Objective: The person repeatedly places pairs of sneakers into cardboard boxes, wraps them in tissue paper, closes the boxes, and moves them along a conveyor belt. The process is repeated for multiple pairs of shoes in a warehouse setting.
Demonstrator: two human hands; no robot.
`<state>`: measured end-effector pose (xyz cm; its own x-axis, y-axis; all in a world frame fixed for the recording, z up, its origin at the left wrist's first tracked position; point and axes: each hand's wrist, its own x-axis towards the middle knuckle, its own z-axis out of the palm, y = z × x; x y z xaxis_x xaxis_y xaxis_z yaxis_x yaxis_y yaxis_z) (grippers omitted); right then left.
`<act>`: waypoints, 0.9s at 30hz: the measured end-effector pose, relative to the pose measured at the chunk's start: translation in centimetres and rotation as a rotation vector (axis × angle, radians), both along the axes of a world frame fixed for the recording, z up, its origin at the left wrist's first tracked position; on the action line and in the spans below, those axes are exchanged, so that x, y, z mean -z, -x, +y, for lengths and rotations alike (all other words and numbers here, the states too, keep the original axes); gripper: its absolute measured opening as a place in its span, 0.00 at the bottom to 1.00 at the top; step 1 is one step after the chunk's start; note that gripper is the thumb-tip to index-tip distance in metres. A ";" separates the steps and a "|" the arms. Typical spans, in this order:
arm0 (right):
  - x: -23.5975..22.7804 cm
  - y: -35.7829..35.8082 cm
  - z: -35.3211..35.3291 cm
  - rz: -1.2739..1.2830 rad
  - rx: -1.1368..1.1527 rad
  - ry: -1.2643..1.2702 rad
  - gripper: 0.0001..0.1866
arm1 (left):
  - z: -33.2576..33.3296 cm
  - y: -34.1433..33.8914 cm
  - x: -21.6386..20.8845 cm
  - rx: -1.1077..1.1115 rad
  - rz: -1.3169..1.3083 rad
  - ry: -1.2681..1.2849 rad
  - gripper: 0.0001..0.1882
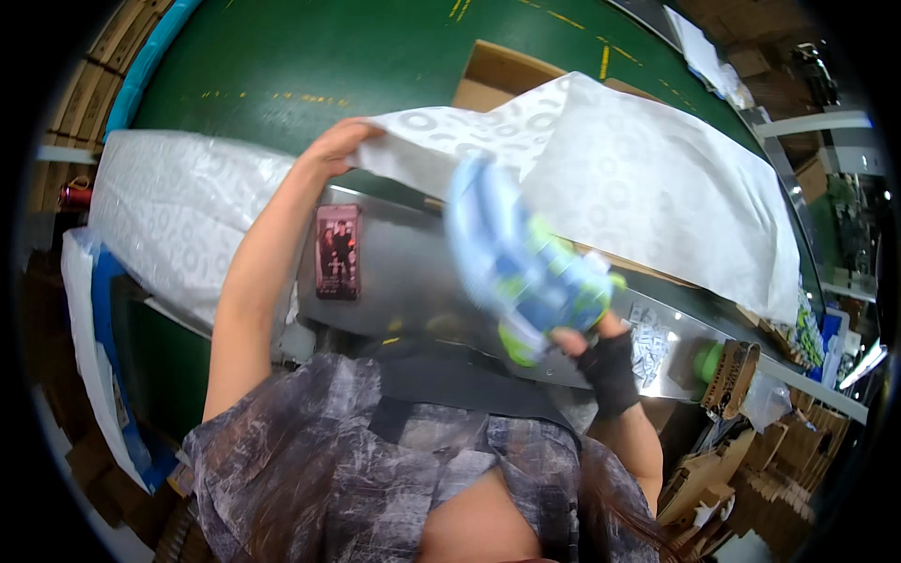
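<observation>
My left hand point(340, 148) is closed on the left corner of a white sheet of tissue paper point(657, 178) printed with pale grey ring shapes. That sheet spreads over an open cardboard box point(502, 73), whose far left part shows from beneath. A blue and lime-green sneaker point(511, 258), smeared by motion, is held in my right hand point(601, 340), its pale sole side toward the left. It hangs above the metal worktop, in front of the paper's near edge. A black wrap covers my right wrist; the shoe hides some of that hand's fingers.
A phone point(338, 251) lies on the metal worktop point(404, 272). More patterned paper point(183, 211) lies to the left. Small white packets point(649, 349) and a green roll point(709, 360) are at the right. Beyond is a green surface point(310, 56); flattened cardboard point(784, 479) stands at lower right.
</observation>
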<state>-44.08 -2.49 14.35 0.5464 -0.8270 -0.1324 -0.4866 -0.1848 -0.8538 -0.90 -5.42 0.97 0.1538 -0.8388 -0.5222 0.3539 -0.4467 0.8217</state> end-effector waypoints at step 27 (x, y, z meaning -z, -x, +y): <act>6.2 -10.3 -8.6 -0.303 -0.082 0.168 0.28 | -4.2 10.4 -4.9 0.053 -1.307 0.460 0.27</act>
<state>-33.77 -11.10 8.18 0.6057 -0.7751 0.1799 -0.1934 -0.3628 -0.9116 -11.34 -9.58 5.84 0.2750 -0.9144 0.2969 -0.7873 -0.0370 0.6155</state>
